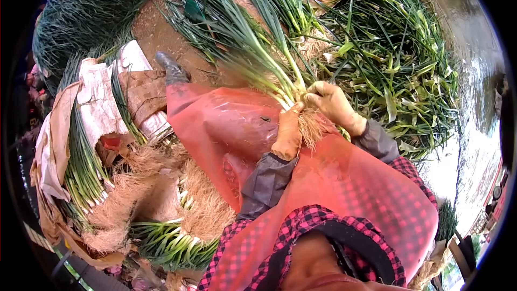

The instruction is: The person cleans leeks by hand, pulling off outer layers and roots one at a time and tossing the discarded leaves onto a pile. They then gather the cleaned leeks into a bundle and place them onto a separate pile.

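Observation:
A bunch of green onions [269,70] lies across the lap over a red plastic apron [226,118], its green leaves pointing to the upper left. Around the white stems, just above the pale hanging roots [311,127], my left hand [289,129] is closed, in a tan glove. My right hand [333,105], also gloved, pinches at the base of the same bunch from the right side. The tips of its fingers are partly hidden against the stems.
Loose leaves and peelings [398,70] are heaped at the right. Another onion bunch [293,8] lies beyond the hands. Bundles with roots [202,205] and wrapped onions [86,161] sit at the left, near a boot [172,68]. Wet pavement [476,70] runs along the far right.

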Demonstrator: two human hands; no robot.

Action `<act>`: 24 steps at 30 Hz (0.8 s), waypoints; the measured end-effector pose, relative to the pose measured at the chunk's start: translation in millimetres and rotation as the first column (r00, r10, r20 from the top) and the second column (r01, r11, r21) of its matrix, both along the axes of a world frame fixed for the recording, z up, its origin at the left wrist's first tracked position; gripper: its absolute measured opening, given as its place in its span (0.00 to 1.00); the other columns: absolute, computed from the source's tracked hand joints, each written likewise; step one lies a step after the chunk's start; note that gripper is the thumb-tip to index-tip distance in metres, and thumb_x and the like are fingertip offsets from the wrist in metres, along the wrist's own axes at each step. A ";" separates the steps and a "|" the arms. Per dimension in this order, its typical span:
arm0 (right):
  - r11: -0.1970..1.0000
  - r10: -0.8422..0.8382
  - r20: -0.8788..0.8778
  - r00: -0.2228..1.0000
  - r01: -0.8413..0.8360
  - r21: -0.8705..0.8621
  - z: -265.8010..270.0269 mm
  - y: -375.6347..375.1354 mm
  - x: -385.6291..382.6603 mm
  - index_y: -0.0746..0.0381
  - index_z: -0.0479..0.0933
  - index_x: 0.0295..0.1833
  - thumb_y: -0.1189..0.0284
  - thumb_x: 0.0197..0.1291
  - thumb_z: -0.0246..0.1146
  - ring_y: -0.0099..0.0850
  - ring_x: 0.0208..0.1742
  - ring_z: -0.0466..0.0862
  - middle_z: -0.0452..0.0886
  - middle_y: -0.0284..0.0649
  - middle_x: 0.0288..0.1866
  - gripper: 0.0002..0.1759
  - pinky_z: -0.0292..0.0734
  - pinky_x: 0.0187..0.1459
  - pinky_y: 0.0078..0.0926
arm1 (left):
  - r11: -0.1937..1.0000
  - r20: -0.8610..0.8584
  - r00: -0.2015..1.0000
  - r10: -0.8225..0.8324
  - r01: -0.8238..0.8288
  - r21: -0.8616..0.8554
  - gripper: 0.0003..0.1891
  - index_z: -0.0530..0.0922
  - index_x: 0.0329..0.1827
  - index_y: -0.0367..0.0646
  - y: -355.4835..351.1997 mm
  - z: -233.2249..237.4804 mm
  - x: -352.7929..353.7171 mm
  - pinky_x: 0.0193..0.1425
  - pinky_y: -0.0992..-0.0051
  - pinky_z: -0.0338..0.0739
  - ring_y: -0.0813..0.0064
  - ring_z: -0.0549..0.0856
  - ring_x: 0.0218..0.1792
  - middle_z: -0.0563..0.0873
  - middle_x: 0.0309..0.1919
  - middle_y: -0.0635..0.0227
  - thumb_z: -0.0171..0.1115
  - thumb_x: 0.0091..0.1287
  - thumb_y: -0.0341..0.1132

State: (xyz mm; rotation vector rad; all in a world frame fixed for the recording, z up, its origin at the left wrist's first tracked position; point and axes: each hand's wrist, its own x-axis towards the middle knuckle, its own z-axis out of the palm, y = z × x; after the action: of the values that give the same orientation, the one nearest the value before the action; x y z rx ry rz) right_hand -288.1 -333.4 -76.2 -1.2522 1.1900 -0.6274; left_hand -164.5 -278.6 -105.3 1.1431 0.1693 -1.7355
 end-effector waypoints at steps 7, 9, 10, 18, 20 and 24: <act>0.974 -0.173 -0.243 0.955 0.129 -0.187 -23.5 -24.7 -54.0 0.65 0.69 0.58 0.74 0.60 0.60 0.25 0.43 0.77 0.78 0.36 0.39 0.20 0.72 0.49 0.20 | 0.992 -0.297 0.953 0.059 -0.089 -0.089 0.13 0.75 0.46 0.37 -7.1 21.1 4.6 0.34 0.74 0.78 0.72 0.81 0.30 0.81 0.34 0.64 0.49 0.66 0.36; 0.971 0.072 0.187 0.980 -0.112 0.213 -13.4 -27.8 -35.9 0.66 0.70 0.58 0.67 0.65 0.55 0.25 0.41 0.77 0.79 0.36 0.41 0.19 0.72 0.45 0.20 | 0.990 -0.283 0.956 0.080 -0.110 -0.093 0.13 0.74 0.46 0.37 -5.7 18.6 7.6 0.33 0.75 0.79 0.73 0.81 0.30 0.81 0.34 0.64 0.49 0.66 0.36; 0.971 0.239 0.187 0.953 -0.232 -0.057 -40.0 -29.3 -27.1 0.65 0.72 0.56 0.65 0.67 0.53 0.22 0.39 0.77 0.79 0.36 0.41 0.18 0.72 0.42 0.18 | 0.987 -0.521 0.853 -0.026 -0.061 -0.149 0.12 0.73 0.46 0.37 -2.3 6.1 15.9 0.31 0.76 0.77 0.74 0.79 0.28 0.80 0.33 0.65 0.50 0.65 0.35; 0.987 -0.015 0.227 0.974 -0.023 0.161 -17.8 -9.6 -4.7 0.64 0.76 0.43 0.69 0.66 0.55 0.15 0.33 0.75 0.80 0.29 0.34 0.10 0.68 0.34 0.13 | 0.997 -0.354 0.934 0.055 -0.072 -0.036 0.12 0.75 0.39 0.41 -10.1 18.5 13.1 0.20 0.79 0.72 0.77 0.75 0.19 0.77 0.23 0.68 0.54 0.68 0.42; 0.989 -0.076 0.237 0.969 0.044 0.140 -0.6 -10.8 -9.5 0.66 0.75 0.47 0.72 0.67 0.54 0.17 0.37 0.76 0.80 0.31 0.38 0.10 0.71 0.40 0.15 | 0.999 -0.413 0.911 -0.021 0.009 -0.030 0.12 0.76 0.36 0.44 -20.1 46.8 10.8 0.19 0.77 0.73 0.76 0.76 0.16 0.76 0.19 0.71 0.55 0.68 0.43; 0.982 -0.030 0.257 0.966 -0.019 0.187 -20.4 -24.1 -15.5 0.67 0.71 0.57 0.68 0.67 0.53 0.21 0.42 0.76 0.78 0.35 0.47 0.18 0.72 0.46 0.18 | 0.994 -0.405 0.908 0.104 -0.105 0.020 0.10 0.76 0.42 0.42 -9.5 9.7 6.2 0.33 0.74 0.80 0.75 0.81 0.28 0.81 0.28 0.69 0.51 0.70 0.40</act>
State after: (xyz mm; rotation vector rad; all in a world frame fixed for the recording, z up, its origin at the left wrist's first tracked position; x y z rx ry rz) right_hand -303.5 -357.5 -96.7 -0.9753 1.0093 -0.6459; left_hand -158.3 -288.1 -95.6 0.7423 0.4747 -1.8572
